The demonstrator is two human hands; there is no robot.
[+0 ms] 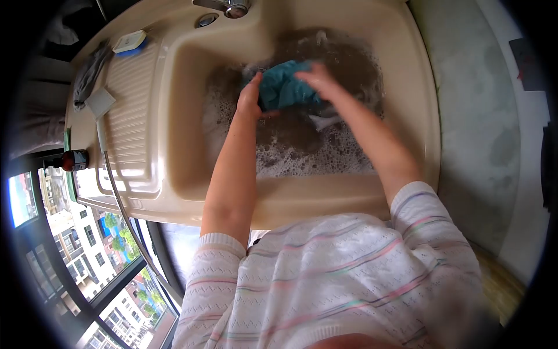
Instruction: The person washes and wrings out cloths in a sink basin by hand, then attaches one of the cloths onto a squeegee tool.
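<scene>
A wet, bunched teal cloth (288,86) is held between my two hands over the murky, sudsy water in the beige sink (186,116). My left hand (250,100) grips its left side, thumb up along the edge and fingers partly hidden beneath. On the cloth's upper right end, my right hand (318,80) is closed, slightly blurred by motion. Just below the right hand, a pale piece of fabric (325,121) pokes out of the water.
The faucet (235,8) stands at the sink's back edge. On the ribbed drainboard to the left are a soap dish (129,42), a grey cloth (92,75) and a long-handled tool with a pale square head (100,103). A brown bottle (74,160) sits by the window.
</scene>
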